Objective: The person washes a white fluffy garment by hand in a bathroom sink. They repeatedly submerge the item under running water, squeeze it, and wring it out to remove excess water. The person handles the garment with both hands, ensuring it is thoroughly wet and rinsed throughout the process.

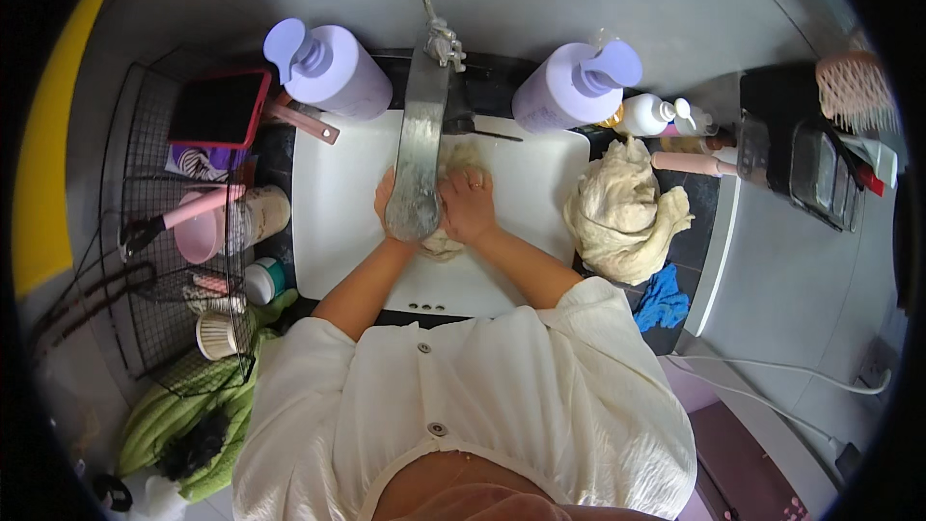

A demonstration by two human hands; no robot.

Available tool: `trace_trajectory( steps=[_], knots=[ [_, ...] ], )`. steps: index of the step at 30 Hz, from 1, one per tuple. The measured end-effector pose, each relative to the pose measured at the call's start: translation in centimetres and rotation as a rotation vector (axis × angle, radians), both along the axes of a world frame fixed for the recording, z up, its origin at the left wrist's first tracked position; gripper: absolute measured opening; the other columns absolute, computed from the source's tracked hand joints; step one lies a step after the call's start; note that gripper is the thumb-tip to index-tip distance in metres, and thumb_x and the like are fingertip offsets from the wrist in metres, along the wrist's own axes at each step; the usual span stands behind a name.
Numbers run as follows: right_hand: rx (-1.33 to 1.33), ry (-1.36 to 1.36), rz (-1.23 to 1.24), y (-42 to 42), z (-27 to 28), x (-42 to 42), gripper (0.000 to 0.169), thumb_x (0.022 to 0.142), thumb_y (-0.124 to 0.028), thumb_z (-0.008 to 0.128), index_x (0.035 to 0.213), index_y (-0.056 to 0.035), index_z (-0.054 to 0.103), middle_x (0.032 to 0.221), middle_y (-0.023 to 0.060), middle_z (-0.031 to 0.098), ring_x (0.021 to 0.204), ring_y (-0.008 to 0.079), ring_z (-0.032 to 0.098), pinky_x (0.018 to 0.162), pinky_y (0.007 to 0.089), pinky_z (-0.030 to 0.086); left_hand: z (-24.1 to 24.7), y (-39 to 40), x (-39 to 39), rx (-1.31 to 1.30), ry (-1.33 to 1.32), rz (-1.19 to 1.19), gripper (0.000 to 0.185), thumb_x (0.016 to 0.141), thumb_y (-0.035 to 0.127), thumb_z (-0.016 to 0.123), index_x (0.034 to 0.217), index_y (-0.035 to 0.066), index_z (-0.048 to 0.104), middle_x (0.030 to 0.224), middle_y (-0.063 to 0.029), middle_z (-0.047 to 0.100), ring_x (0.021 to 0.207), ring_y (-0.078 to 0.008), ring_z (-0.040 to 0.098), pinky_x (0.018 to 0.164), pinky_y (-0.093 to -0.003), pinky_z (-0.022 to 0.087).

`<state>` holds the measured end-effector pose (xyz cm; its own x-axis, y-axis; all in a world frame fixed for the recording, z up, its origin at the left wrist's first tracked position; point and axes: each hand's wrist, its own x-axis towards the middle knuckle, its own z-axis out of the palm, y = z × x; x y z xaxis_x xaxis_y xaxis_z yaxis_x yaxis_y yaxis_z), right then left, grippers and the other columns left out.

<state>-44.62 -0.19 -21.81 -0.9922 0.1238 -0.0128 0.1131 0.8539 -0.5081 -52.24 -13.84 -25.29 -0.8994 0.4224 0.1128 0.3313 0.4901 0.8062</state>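
Both my hands are down in a white washbasin, under the broad metal faucet. My right hand has its fingers curled on a wet, cream-coloured cloth, which bunches out in front of and behind the hands. On the faucet's other side, my left hand is at the same cloth. The spout hides most of its fingers and the middle of the cloth. A second bundle of cream cloth, twisted and heaped, rests on the dark counter right of the basin.
Two lilac pump bottles flank the faucet at the back. Leftward stands a black wire rack with a red-framed dark panel and brushes. A blue cloth lies at the right, below a black wall holder and near white cables.
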Motion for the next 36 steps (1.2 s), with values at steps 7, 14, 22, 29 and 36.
trace_trajectory(
  steps=[7, 14, 22, 29, 36],
  knots=[
    [0.053, -0.486, 0.027, 2.8, 1.6, -8.0, 0.031, 0.078, -0.035, 0.053, 0.087, -0.0102, 0.069, 0.090, 0.0084, 0.068, 0.091, 0.0266, 0.064, 0.078, 0.0444, 0.048, 1.1, 2.7, -4.0, 0.012, -0.034, 0.136, 0.028, 0.088, 0.025, 0.049, 0.101, 0.002, 0.061, 0.096, -0.0173, 0.062, 0.089, -0.0346, 0.057, 0.074, -0.0431, 0.044],
    [-0.443, -0.359, -0.326, 1.7, 2.5, -8.0, 0.045, 0.086, -0.047, 0.047, 0.097, -0.0080, 0.065, 0.101, 0.0185, 0.064, 0.095, 0.0316, 0.062, 0.081, 0.0393, 0.047, 6.6, 1.6, -8.6, -0.227, -0.605, 0.085, 0.032, 0.074, 0.033, 0.066, 0.095, 0.008, 0.068, 0.088, -0.0114, 0.065, 0.087, -0.0297, 0.061, 0.075, -0.0366, 0.048],
    [-0.770, -0.249, -0.350, 3.9, 4.1, -2.4, 0.099, 0.080, -0.061, 0.057, 0.146, 0.0000, 0.015, 0.139, 0.0285, 0.033, 0.128, 0.0388, 0.036, 0.100, 0.0398, 0.038, 15.3, -0.3, -3.0, -0.226, 0.025, -0.439, 0.031, 0.088, 0.026, 0.060, 0.111, 0.005, 0.059, 0.110, -0.0125, 0.060, 0.099, -0.0316, 0.058, 0.084, -0.0395, 0.045],
    [-0.100, 0.188, -0.084, -1.3, 2.2, 0.7, 0.070, 0.069, -0.023, 0.059, 0.133, -0.0054, 0.041, 0.137, 0.0282, 0.033, 0.127, 0.0459, 0.033, 0.108, 0.0550, 0.024, 9.5, -0.2, -2.0, -0.165, -0.079, -0.268, 0.046, 0.082, 0.032, 0.064, 0.117, 0.005, 0.050, 0.116, -0.0165, 0.051, 0.113, -0.0347, 0.041, 0.094, -0.0438, 0.035],
    [-0.043, 0.156, -0.119, 1.3, -1.5, -4.1, 0.047, 0.071, -0.022, 0.055, 0.114, -0.0034, 0.051, 0.113, 0.0216, 0.048, 0.104, 0.0391, 0.045, 0.091, 0.0487, 0.035, -1.3, 1.8, -6.1, -0.287, 0.111, -0.010, 0.023, 0.076, 0.033, 0.064, 0.088, 0.013, 0.065, 0.077, -0.0122, 0.064, 0.076, -0.0332, 0.064, 0.067, -0.0429, 0.051]
  ],
)
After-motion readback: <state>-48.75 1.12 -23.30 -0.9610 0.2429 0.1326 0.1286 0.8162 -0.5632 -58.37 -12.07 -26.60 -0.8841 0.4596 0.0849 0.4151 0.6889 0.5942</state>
